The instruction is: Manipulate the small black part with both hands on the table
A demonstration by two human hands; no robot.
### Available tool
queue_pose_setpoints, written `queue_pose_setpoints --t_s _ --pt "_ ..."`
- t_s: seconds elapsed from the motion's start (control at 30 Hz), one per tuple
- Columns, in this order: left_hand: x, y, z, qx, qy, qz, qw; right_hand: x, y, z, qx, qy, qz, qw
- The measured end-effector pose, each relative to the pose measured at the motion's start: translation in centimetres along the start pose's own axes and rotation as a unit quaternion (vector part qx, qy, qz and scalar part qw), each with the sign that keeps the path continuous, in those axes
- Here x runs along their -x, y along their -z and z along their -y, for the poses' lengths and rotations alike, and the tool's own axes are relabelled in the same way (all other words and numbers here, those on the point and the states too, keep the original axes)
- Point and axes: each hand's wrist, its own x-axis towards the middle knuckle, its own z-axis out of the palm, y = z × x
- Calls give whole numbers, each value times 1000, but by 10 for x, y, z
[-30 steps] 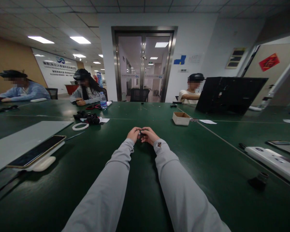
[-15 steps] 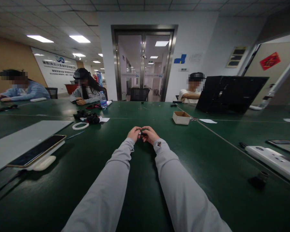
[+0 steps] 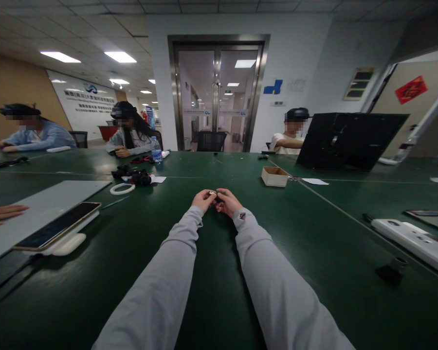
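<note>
My left hand (image 3: 202, 200) and my right hand (image 3: 228, 201) meet in the middle, just above the green table (image 3: 295, 253). Closed fingertips of both pinch a small dark object with a shiny silver part (image 3: 212, 193). It is too small to name, and fingers cover much of it. I cannot tell whether it is one piece or two.
Left lie a phone (image 3: 60, 226), a grey board (image 3: 54, 194) with another person's hand (image 3: 3, 214), a white ring (image 3: 122, 188) and black gear (image 3: 133, 175). Right are an open box (image 3: 274, 177), a monitor (image 3: 352, 141), a power strip (image 3: 416, 243) and a dark brush-like item (image 3: 392, 271).
My fingers have shifted slightly around the small object, and its silver part shows more on top. Another person's hand has come onto the grey board at the left.
</note>
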Motion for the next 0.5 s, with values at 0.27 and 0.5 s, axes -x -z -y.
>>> queue_pose_setpoints --t_s 0.27,0.5 --pt "23 8 -39 67 57 31 996 41 -20 27 211 28 41 976" --pt "99 118 -101 -122 205 45 970 197 50 121 555 189 -12 810"
